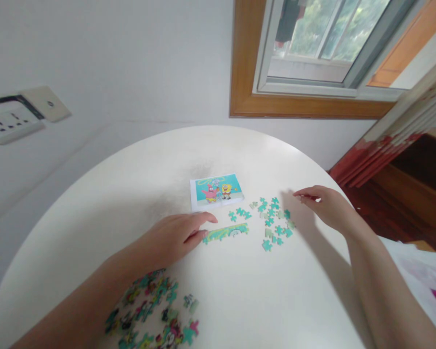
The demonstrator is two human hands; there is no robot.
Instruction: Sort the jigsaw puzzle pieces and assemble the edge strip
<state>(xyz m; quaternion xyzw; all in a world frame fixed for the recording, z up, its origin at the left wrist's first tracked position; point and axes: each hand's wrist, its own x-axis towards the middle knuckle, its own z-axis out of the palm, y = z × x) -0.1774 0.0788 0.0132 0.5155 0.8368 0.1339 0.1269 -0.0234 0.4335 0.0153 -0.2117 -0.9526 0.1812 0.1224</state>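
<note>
My left hand (178, 233) rests over the table with thumb and forefinger apart. Its thumb tip meets the left end of a joined strip of jigsaw puzzle pieces (227, 233), green and yellow along its length. To the right, my right hand (321, 203) hovers with its fingertips pinched together; whether a piece is between them I cannot make out. Nearest to it lies a scatter of loose teal puzzle pieces (270, 220), some pale. A few more teal pieces (240, 212) lie just above the strip. Behind them is a reference picture (218, 190) showing cartoon figures.
Below my left forearm lies a heap of mixed-colour puzzle pieces (156, 310), partly hidden by the arm. The round white table (261, 300) meets a wall with a wood-framed window (312, 104). A socket (12, 121) is at left, a curtain (381, 150) at right.
</note>
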